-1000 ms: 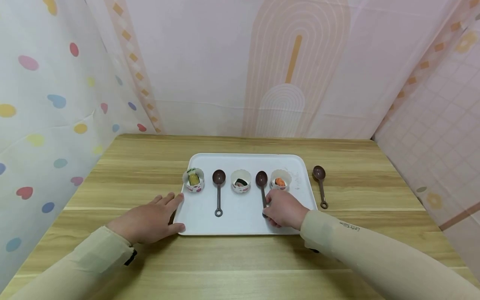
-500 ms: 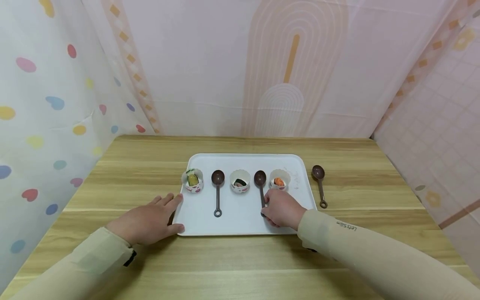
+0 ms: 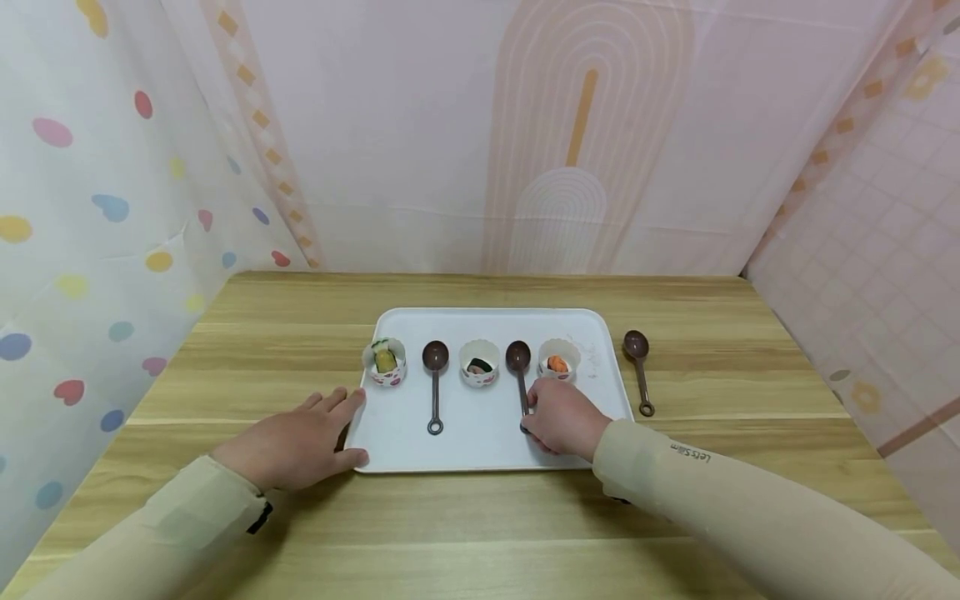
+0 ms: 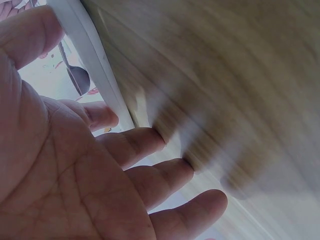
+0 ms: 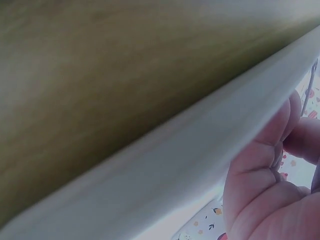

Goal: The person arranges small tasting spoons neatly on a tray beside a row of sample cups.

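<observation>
A white tray lies on the table, bearing three paper cups and two brown spoons. My right hand pinches the handle of the right spoon, whose bowl rests between the middle and right cups. My left hand rests at the tray's left edge with its fingers spread; the left wrist view shows the thumb and index finger at the rim. The left spoon lies untouched. The left cup holds green and yellow pieces, the middle cup a dark-edged piece, the right cup an orange piece.
A third brown spoon lies on the wooden table, right of the tray. Patterned cloth hangs behind the table and along both sides.
The spoon's bowl has shifted very slightly to the left in the right hand's pinch. The left hand has stayed at the tray's edge.
</observation>
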